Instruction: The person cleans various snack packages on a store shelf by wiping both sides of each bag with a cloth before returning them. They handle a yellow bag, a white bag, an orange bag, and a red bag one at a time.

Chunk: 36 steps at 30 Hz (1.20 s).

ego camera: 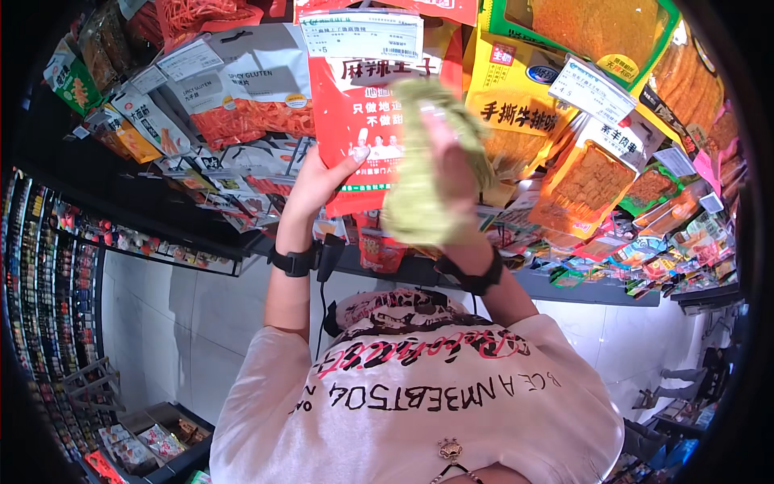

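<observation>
A red snack bag [363, 139] hangs in front of me, its top edge behind a price tag [363, 37]. My left hand [326, 175] holds the bag's lower left edge, thumb on the printed front. In my right hand [450, 157] is a yellow-green cloth [417, 199], blurred, lying over the right part of the bag. The cloth hides some of that hand's fingers. Yellow snack bags [514, 121] hang close by on the right, and grey and clear bags of spicy gluten [266, 85] on the left.
More hanging snack packets [586, 193] with price tags crowd the display on both sides. A dark shelf edge [580, 293] runs below them. Tall stocked shelves [54, 290] stand at the left, with a dark bin of packets [157, 444] at the lower left. A person's legs [680, 384] show at far right.
</observation>
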{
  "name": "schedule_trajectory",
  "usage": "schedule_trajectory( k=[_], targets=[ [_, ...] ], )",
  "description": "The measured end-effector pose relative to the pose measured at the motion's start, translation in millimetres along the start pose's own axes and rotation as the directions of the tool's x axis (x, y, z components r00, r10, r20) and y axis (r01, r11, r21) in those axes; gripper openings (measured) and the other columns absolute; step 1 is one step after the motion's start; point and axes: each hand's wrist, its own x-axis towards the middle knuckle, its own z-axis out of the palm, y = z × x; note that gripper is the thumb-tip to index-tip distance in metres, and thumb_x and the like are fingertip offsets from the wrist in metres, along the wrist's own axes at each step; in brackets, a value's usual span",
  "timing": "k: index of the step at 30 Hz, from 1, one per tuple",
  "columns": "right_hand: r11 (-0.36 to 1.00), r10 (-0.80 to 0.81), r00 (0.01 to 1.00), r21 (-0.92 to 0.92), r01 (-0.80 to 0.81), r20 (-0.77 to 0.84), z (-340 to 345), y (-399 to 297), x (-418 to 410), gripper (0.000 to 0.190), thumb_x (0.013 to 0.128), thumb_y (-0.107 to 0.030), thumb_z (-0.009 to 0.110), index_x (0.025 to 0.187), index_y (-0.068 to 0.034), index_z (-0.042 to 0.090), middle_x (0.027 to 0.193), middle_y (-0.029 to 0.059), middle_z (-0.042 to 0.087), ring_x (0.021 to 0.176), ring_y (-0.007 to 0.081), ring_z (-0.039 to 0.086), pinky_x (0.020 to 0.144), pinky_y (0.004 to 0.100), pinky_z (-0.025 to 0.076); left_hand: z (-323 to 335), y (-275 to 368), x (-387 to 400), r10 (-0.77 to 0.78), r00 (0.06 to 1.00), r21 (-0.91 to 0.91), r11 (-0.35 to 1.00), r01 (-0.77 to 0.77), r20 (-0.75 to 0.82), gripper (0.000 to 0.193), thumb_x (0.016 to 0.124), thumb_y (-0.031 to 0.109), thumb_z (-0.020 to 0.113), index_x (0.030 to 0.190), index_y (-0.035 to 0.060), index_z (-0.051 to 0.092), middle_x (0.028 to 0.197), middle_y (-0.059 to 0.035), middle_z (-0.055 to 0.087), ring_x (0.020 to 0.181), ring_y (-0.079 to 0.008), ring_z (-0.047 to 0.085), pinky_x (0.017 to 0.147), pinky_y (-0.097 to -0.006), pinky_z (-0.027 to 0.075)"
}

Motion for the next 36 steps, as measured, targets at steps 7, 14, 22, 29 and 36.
schedule_trajectory(
  k=[7,14,22,29,36],
  targets=[
    [0.997,-0.054,0.997,0.055,0.057,-0.057,19,5,4,0.063,0.074,-0.037,0.054,0.128,-0.021,0.027,0.097,0.0159,0.047,0.095,0.0293,0.042,0.090,0.0464,0.025,-1,5,-16,-0.171,0.977,-0.331,0.936,0.120,-0.130,0.029,0.080,0.009,0.051,0.107,-0.0001,0.047,0.098,-0.0035,0.054,0.084,-0.0079,0.051,0.069,-0.0239,0.044],
    [0.864,0.297,0.939,0.466,-0.189,-0.171,27,21,1,0.071,0.071,-0.014,0.061,0.126,0.003,0.020,0.116,0.0220,0.035,0.105,0.0321,0.038,0.088,0.0361,0.031,-14,-10,-9,0.081,0.997,-0.119,0.990,-0.081,-0.009,0.032,0.075,0.006,0.058,0.104,-0.0027,0.047,0.094,-0.0062,0.057,0.081,-0.0106,0.054,0.071,-0.0257,0.045],
    [0.277,0.457,0.853,0.870,-0.408,0.254,35,30,-24,0.034,0.072,-0.016,0.062,0.097,0.004,0.050,0.090,0.0102,0.057,0.081,0.0150,0.053,0.075,0.0267,0.040,-22,-21,3,0.039,0.999,-0.184,0.982,-0.040,-0.013,0.029,0.077,0.009,0.056,0.102,-0.0023,0.048,0.095,-0.0073,0.057,0.082,-0.0109,0.055,0.072,-0.0255,0.045],
    [0.186,0.383,0.845,0.865,-0.466,0.373,32,37,-26,0.026,0.075,-0.014,0.058,0.095,0.002,0.053,0.084,0.0096,0.060,0.075,0.0161,0.056,0.071,0.0269,0.042,-15,-11,2,0.001,0.999,-0.138,0.990,-0.006,-0.034,0.034,0.077,0.010,0.056,0.106,-0.0028,0.044,0.098,-0.0083,0.055,0.086,-0.0119,0.054,0.074,-0.0256,0.044],
    [0.551,0.457,0.880,0.737,-0.393,0.127,42,51,-24,0.028,0.074,-0.020,0.060,0.093,0.001,0.054,0.082,0.0140,0.060,0.075,0.0224,0.059,0.068,0.0298,0.043,11,45,9,0.741,0.672,0.958,0.201,-0.204,-0.013,0.047,0.073,0.010,0.057,0.115,-0.0005,0.039,0.114,-0.0187,0.041,0.104,-0.0310,0.042,0.087,-0.0367,0.034]
  ],
)
